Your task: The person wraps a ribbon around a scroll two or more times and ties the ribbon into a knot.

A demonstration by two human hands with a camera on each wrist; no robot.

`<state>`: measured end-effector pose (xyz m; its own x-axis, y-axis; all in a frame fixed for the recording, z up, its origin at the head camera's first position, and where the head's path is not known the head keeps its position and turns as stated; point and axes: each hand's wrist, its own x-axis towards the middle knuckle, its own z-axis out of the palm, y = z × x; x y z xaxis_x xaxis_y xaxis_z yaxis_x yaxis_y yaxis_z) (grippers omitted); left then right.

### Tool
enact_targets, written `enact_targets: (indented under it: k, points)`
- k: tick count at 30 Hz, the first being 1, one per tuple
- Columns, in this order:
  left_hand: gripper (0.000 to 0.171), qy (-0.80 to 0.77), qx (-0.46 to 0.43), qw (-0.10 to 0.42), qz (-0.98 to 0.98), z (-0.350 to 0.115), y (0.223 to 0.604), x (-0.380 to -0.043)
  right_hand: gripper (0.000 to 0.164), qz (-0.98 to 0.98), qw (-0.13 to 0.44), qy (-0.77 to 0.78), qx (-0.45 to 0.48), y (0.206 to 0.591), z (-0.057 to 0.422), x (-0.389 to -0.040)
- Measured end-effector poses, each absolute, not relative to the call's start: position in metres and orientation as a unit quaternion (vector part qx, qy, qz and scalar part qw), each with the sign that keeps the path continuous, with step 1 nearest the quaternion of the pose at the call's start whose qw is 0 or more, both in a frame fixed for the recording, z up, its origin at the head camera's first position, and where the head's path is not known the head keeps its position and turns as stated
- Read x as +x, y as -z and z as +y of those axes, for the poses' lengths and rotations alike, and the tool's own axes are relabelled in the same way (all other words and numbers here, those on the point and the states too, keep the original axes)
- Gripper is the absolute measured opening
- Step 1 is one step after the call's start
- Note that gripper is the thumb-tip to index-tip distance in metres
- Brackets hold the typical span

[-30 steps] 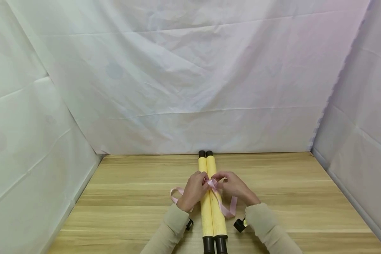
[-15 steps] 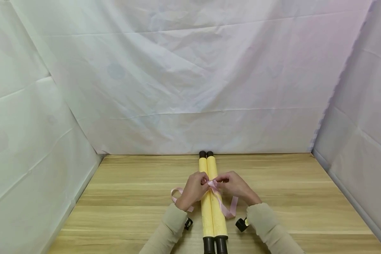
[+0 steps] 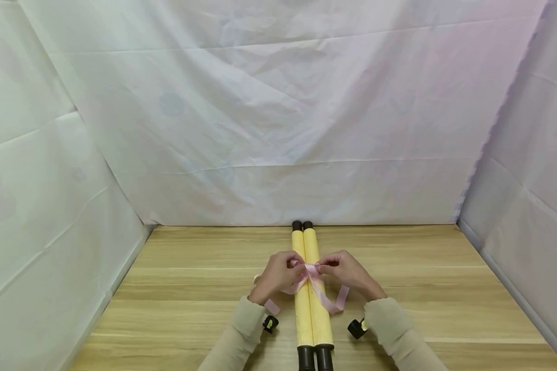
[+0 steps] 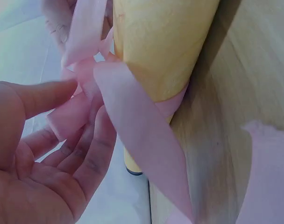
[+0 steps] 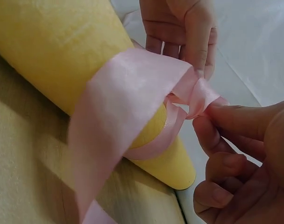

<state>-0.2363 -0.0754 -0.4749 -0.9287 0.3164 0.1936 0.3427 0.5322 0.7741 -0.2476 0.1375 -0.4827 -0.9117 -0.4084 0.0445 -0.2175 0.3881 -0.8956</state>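
Note:
Two yellow rods with dark end caps lie side by side, pointing away across the table. A pink ribbon goes round them and is knotted or looped on top; one tail hangs to the right, another to the left. My left hand pinches a loop of ribbon between thumb and fingers, just left of the rods. From the right, my right hand pinches the ribbon near the knot with thumb and forefinger. How the knot itself is crossed is partly hidden by the fingers.
The wood-grain table stretches to both sides of the rods. White cloth hangs behind, close to the rods' far ends, and also at left and right. Black wrist devices sit by both sleeves.
My left hand has shifted slightly left, drawing ribbon out between it and the knot. The left tail has moved with it. My right hand has shifted slightly right; the rods stay put.

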Motion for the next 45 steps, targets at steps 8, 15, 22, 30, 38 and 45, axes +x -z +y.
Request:
enact_targets:
  k: [8, 15, 22, 30, 38, 45]
  points:
    - [0.004, 0.454, -0.147, -0.003, -0.879, -0.082, 0.469, -0.233, 0.010, 0.835, 0.082, 0.509, -0.192, 0.481, 0.136, -0.246]
    - [0.015, 0.474, -0.127, -0.062, -0.869, -0.086, 0.463, -0.231, 0.012, 0.833, 0.083, 0.513, -0.189, 0.478, 0.136, -0.245]
    - [0.014, 0.531, -0.126, -0.116, -0.830, -0.090, 0.465, -0.232, 0.012, 0.835, 0.070, 0.507, -0.202, 0.475, 0.134, -0.242]
    - [0.019, 0.521, -0.123, -0.095, -0.839, -0.092, 0.466, -0.232, 0.010, 0.845, 0.072, 0.494, -0.189, 0.479, 0.134, -0.244]
    - [0.016, 0.491, -0.140, -0.101, -0.854, -0.097, 0.462, -0.231, 0.009, 0.850, 0.067, 0.489, -0.186, 0.479, 0.134, -0.244]
    - [0.011, 0.443, -0.149, -0.132, -0.874, -0.098, 0.458, -0.231, 0.010, 0.847, 0.062, 0.493, -0.189, 0.462, 0.129, -0.234]
